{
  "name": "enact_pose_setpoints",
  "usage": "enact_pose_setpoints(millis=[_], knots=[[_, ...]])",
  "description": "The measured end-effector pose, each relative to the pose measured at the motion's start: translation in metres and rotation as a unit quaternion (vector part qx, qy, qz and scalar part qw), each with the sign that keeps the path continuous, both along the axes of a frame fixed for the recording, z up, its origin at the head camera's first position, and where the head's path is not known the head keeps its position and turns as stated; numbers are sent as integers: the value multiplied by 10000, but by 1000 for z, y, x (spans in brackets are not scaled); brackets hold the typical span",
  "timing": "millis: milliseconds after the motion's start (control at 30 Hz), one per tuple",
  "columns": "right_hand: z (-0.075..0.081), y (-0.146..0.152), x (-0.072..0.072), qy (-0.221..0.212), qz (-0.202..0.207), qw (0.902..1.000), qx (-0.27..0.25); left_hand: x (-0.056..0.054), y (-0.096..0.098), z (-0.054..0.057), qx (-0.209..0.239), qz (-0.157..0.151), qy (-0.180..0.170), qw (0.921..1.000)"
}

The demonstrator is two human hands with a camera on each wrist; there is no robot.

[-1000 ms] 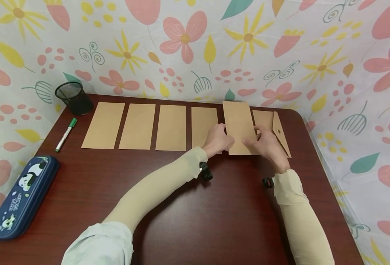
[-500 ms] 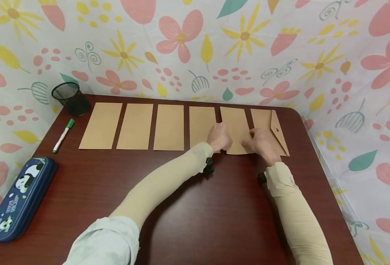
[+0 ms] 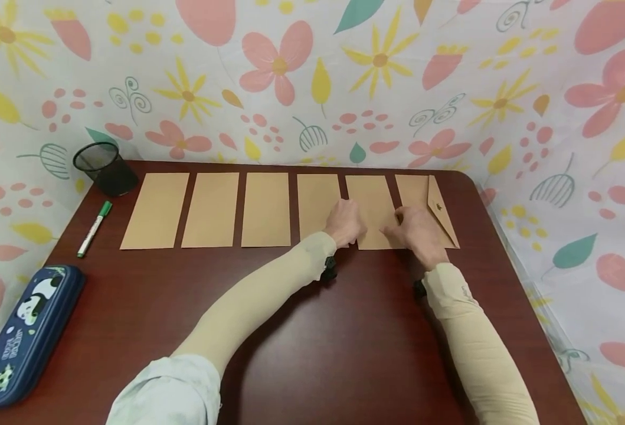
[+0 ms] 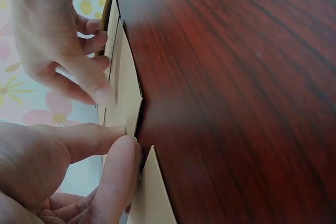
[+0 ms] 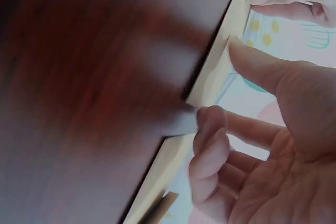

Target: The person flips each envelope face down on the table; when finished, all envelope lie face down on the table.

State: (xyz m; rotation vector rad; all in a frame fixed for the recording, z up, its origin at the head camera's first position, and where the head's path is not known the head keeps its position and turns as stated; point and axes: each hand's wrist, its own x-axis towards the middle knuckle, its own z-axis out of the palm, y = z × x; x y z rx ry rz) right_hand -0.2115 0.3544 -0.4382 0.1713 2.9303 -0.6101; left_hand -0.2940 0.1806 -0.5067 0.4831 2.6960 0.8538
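Several brown paper envelopes lie in a row along the table's far side. My left hand [image 3: 346, 223] is at the left edge of the fifth envelope [image 3: 370, 203]; in the left wrist view its thumb [image 4: 115, 177] and index finger pinch that envelope's edge near a corner. My right hand [image 3: 421, 233] is at the same envelope's right side, thumb touching its face and loosely bent fingers beside its edge. Under that hand, partly hidden, is the last envelope [image 3: 412, 192], its pointed flap [image 3: 441, 209] showing on the right. The fourth envelope [image 3: 317, 200] is partly covered by my left hand.
Three more envelopes, such as the leftmost envelope [image 3: 155, 209], continue the row. A black mesh pen cup [image 3: 111, 174], a green-capped marker [image 3: 94, 229] and a blue panda pencil case [image 3: 28, 330] stand or lie at the left. Flowered cloth [image 3: 291, 82] hangs behind the table.
The fifth envelope, at first tilted and higher than its neighbours, has come down flat into line with the row. Both hands have stayed at its sides; the head view has shifted slightly.
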Motion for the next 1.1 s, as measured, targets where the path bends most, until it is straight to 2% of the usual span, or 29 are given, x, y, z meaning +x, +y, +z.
enact_pose_setpoints(millis=[133, 233, 333, 467, 567, 633, 667, 700, 767, 867, 900, 933, 967, 1000, 1067, 1100], knots=[[6, 17, 3, 157, -199, 9996, -130, 0, -1, -2, 227, -102, 295, 9993], [9, 42, 7, 295, -300, 9991, 26, 4, 1, -1, 482, -106, 499, 9975], [7, 69, 11, 401, -332, 9985, 149, 21, 5, 19, 335, 51, 555, 9979], [1, 100, 14, 59, -358, 9993, 96, 32, 11, 31, 358, 41, 353, 9987], [-1, 114, 15, -342, -341, 9988, 50, 36, 11, 37, 790, -186, 170, 9966], [-2, 118, 14, -469, -353, 9983, 14, 46, 11, 50, 918, -283, 169, 9952], [-2, 119, 14, -483, -371, 9981, -8, 48, 13, 49, 950, -304, 232, 9947], [-3, 120, 13, -453, -398, 9982, -32, 54, 11, 57, 1040, -363, 195, 9937], [-4, 121, 12, -334, -432, 9985, -43, 58, 14, 62, 1083, -394, 314, 9928], [-5, 120, 11, -115, -426, 9990, -31, 61, 19, 65, 1057, -389, 402, 9928], [-6, 120, 11, -52, -419, 9991, -1, 65, 19, 73, 1067, -407, 306, 9930], [-6, 120, 11, 10, -412, 9991, 40, 61, 24, 67, 985, -382, 306, 9939], [-6, 121, 11, 43, -418, 9991, 62, 61, 27, 68, 959, -365, 183, 9946], [-13, 128, 8, 143, -407, 9990, 141, 57, 34, 58, 852, -279, 137, 9959], [-20, 136, 4, 161, -445, 9986, 216, 60, 40, 59, 745, -179, 14, 9971], [-28, 144, -1, 263, -495, 9979, 322, 61, 43, 58, 720, -143, -46, 9973]])
